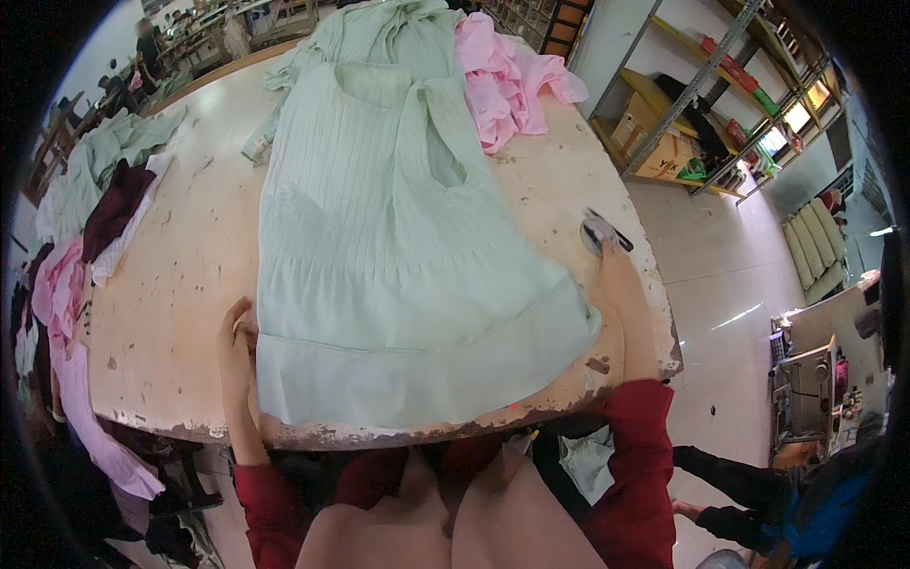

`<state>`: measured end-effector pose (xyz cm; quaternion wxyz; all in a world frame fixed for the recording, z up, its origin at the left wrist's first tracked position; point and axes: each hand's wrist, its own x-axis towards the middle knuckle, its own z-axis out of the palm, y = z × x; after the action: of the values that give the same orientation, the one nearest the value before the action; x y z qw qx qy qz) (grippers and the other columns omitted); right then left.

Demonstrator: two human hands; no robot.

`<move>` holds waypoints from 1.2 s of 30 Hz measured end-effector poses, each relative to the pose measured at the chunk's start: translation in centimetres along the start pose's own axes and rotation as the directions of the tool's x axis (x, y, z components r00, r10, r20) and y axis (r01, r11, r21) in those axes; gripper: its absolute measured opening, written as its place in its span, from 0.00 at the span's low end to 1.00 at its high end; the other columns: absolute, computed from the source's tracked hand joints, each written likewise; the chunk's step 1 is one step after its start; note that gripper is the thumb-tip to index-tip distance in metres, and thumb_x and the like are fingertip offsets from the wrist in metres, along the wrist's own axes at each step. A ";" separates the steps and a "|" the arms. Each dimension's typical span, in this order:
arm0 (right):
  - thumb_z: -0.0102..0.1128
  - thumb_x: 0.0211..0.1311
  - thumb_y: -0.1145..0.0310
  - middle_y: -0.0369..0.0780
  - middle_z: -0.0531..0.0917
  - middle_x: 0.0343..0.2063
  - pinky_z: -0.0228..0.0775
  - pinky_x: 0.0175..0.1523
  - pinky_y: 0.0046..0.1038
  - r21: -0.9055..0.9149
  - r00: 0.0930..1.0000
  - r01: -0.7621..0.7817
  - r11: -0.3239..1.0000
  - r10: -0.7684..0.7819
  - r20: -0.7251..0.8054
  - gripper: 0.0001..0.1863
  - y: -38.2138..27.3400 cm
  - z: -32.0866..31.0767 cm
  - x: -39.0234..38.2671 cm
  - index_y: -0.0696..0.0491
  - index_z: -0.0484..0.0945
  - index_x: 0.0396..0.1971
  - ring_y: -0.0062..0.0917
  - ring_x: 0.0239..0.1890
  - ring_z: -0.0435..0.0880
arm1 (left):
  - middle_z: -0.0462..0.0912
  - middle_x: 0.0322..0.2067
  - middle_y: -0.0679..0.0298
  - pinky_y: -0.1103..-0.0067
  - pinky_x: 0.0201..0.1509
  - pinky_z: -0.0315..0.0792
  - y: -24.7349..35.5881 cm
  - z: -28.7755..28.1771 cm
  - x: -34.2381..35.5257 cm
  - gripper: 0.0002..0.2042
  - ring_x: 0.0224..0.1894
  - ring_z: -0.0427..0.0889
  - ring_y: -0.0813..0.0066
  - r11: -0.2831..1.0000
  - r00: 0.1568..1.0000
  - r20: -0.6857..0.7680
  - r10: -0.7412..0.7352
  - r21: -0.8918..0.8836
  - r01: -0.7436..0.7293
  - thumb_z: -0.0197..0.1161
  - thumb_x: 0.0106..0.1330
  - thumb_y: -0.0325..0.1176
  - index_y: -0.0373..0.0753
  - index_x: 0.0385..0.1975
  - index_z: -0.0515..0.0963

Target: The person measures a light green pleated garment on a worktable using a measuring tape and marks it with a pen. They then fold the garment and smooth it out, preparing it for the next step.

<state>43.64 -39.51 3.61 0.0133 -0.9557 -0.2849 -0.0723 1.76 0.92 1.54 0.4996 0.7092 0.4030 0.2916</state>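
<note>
A pale green pleated sleeveless dress (379, 275) lies spread on the worktable, its hem toward me near the front edge. My left hand (239, 327) rests beside the dress's left edge near the hem, fingers bent but apart, with nothing visible in them. To the right of the dress, my right hand (613, 258) reaches out with its fingers together at a small round greyish item (594, 233) and a slim dark tool (623, 240). Blur hides their exact kind and how the fingers grip.
Another pale green garment (379, 38) and pink cloth (502, 81) lie at the far side. More garments (118, 204) are heaped along the table's left edge. Metal shelving (692, 85) holds a cardboard box (654, 137) at the right. A person's dark sleeve (735, 474) shows lower right.
</note>
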 end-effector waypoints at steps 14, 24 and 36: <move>0.55 0.67 0.59 0.46 0.80 0.34 0.70 0.45 0.40 0.301 0.991 0.062 0.951 -0.023 -0.131 0.15 -9.9 -0.6 -4.9 0.58 0.78 0.37 0.44 0.41 0.80 | 0.77 0.54 0.58 0.77 0.55 0.74 7.5 8.0 1.2 0.25 0.52 0.77 0.75 0.885 0.829 0.435 -0.351 -0.136 0.445 0.55 0.72 0.41 0.30 0.62 0.67; 0.54 0.67 0.54 0.41 0.81 0.37 0.72 0.42 0.39 -0.043 0.936 -0.009 0.999 -0.007 -0.352 0.15 -3.0 -2.3 -2.2 0.50 0.79 0.39 0.38 0.40 0.81 | 0.78 0.44 0.60 0.74 0.45 0.72 4.5 -4.8 4.9 0.16 0.45 0.76 0.76 0.928 0.989 0.039 -0.146 0.350 0.123 0.55 0.72 0.40 0.37 0.53 0.71; 0.57 0.64 0.59 0.46 0.65 0.66 0.46 0.71 0.47 0.289 0.887 0.437 0.851 -0.461 0.017 0.30 -13.4 -1.8 -8.3 0.50 0.66 0.65 0.40 0.68 0.61 | 0.62 0.64 0.50 0.67 0.69 0.56 -0.7 -7.5 -5.2 0.41 0.66 0.61 0.58 0.868 0.951 0.289 0.108 0.440 -0.232 0.76 0.49 0.39 0.39 0.64 0.64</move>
<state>29.23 -32.86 3.97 0.1176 -0.8533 -0.5079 0.0084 -7.16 0.13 3.25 0.3331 0.8731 0.3295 0.1351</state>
